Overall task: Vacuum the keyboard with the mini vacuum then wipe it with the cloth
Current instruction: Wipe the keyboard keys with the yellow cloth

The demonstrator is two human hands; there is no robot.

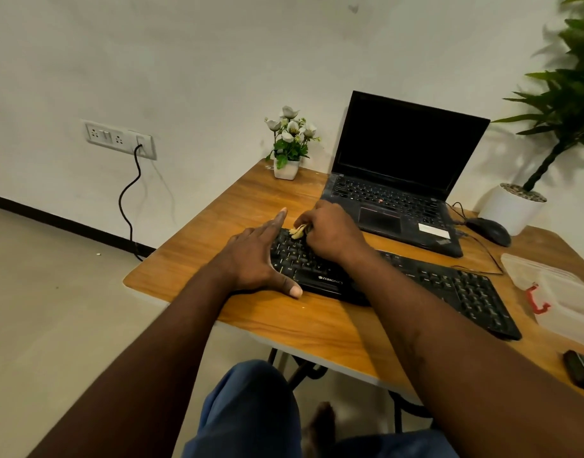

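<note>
An open black laptop [399, 180] with a dark screen sits far on the wooden table [284, 325], a small pot of white flowers [289, 143] to its left, a black mouse [489, 231] to its right. Nearer on the right lies a clear plastic container [568, 299]; a socket panel [118, 138] is on the left wall.

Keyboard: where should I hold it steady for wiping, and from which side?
Likely grip the keyboard at its left end, from the left: it lies long and flat; the left hand spans that end, thumb on the near edge, leaving keys free for the right hand and cloth.
</note>
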